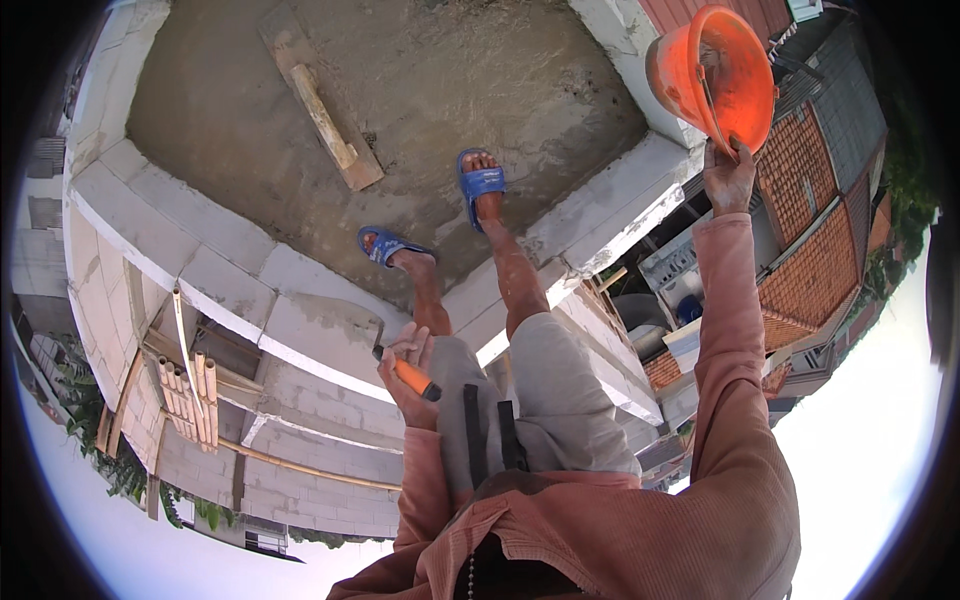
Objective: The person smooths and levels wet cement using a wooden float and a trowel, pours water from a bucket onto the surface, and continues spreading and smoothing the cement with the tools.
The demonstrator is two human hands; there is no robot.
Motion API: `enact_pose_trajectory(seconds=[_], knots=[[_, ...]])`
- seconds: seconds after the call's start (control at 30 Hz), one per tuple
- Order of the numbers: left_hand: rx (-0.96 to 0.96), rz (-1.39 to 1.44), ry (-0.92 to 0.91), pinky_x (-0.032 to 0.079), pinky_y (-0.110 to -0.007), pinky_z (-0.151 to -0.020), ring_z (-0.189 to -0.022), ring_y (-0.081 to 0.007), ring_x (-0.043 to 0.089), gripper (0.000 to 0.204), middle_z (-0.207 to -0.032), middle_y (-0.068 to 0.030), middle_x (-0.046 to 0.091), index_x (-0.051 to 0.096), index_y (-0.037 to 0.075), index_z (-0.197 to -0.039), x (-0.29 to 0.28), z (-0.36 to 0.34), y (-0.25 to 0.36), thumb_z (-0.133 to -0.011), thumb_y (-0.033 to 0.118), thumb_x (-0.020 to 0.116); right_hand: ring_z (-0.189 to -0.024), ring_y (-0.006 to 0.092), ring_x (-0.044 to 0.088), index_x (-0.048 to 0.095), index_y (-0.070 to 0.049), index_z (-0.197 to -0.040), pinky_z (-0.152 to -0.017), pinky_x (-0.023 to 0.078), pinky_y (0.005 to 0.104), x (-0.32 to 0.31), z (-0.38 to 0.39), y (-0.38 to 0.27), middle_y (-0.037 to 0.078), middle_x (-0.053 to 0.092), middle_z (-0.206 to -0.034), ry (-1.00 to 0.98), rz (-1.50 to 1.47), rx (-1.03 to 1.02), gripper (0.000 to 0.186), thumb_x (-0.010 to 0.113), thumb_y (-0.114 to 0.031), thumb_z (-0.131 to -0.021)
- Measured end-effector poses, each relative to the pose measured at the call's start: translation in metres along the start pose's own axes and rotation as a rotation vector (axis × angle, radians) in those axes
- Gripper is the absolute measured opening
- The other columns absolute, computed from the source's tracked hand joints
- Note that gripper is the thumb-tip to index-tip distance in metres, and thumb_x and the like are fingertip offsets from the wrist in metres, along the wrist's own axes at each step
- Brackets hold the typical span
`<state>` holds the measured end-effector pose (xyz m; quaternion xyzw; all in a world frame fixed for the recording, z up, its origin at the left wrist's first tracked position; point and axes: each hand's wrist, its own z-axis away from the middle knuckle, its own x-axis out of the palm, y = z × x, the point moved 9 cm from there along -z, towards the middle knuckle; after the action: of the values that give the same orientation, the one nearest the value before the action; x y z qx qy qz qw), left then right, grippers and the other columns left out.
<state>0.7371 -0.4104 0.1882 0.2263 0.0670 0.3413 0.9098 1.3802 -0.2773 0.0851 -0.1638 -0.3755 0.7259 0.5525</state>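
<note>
My right hand (731,180) is raised out to the right, its fingers closed on the near rim of an orange bucket (672,75). The bucket is tilted so that its mouth and stained orange inside show, and a thin handle hangs across the opening. Lower and to the left, my left hand (408,398) is closed around a trowel (412,376) by its orange grip. A bent metal neck runs from the grip toward the pale block wall; the blade is hard to tell from the grey patch there. My feet, in blue sandals (484,181), stand on wet grey mortar (440,90).
A wooden float (325,120) with a rough bar handle lies on the mortar. Pale block walls (220,280) edge this surface, with a drop beyond them. Bamboo poles (190,400) stand below left. Tiled roofs (805,165) lie below right.
</note>
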Motion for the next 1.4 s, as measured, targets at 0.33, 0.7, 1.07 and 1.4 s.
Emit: enact_pose_trajectory(seconds=[0.33, 0.7, 1.07, 1.4], knots=[[-0.006, -0.153, -0.068, 0.036, -0.049, -0.109, -0.124, -0.0363, 0.045, 0.037, -0.131, -0.0185, 0.048, 0.052, 0.007, -0.089, 0.027, -0.010, 0.000, -0.096, 0.043, 0.045, -0.085, 0.0269, 0.066, 0.059, 0.000, -0.097, -0.082, 0.055, 0.0401, -0.123, -0.066, 0.013, 0.014, 0.068, -0.091, 0.184, -0.201, -0.023, 0.015, 0.053, -0.013, -0.094], [-0.037, -0.294, -0.067, 0.036, -0.048, -0.108, -0.123, -0.0354, 0.046, 0.037, -0.132, -0.0184, 0.048, 0.053, 0.007, -0.090, 0.044, -0.018, -0.005, -0.096, 0.042, 0.045, -0.084, 0.0244, 0.064, 0.061, -0.012, -0.106, -0.069, 0.054, 0.0354, -0.163, -0.064, 0.086, 0.009, 0.066, -0.098, 0.270, -0.293, 0.049, 0.025, 0.066, -0.031, -0.090], [-0.032, -0.327, -0.154, 0.041, -0.047, -0.105, -0.116, -0.0333, 0.055, 0.038, -0.127, -0.0190, 0.052, 0.054, 0.003, -0.092, 0.051, -0.027, -0.014, -0.096, 0.038, 0.042, -0.089, 0.0231, 0.063, 0.062, -0.002, -0.091, -0.083, 0.055, 0.0384, -0.141, -0.027, 0.078, 0.009, 0.066, -0.095, 0.260, -0.385, 0.013, 0.026, 0.075, -0.023, -0.083], [-0.042, -0.297, -0.144, 0.043, -0.045, -0.104, -0.113, -0.0301, 0.057, 0.040, -0.124, -0.0173, 0.055, 0.055, -0.002, -0.098, 0.042, -0.025, -0.018, -0.096, 0.036, 0.041, -0.100, 0.0260, 0.063, 0.062, -0.003, -0.104, -0.088, 0.055, 0.0377, -0.148, -0.034, 0.094, 0.013, 0.065, -0.106, 0.156, -0.271, 0.122, 0.040, 0.073, -0.036, -0.085]])
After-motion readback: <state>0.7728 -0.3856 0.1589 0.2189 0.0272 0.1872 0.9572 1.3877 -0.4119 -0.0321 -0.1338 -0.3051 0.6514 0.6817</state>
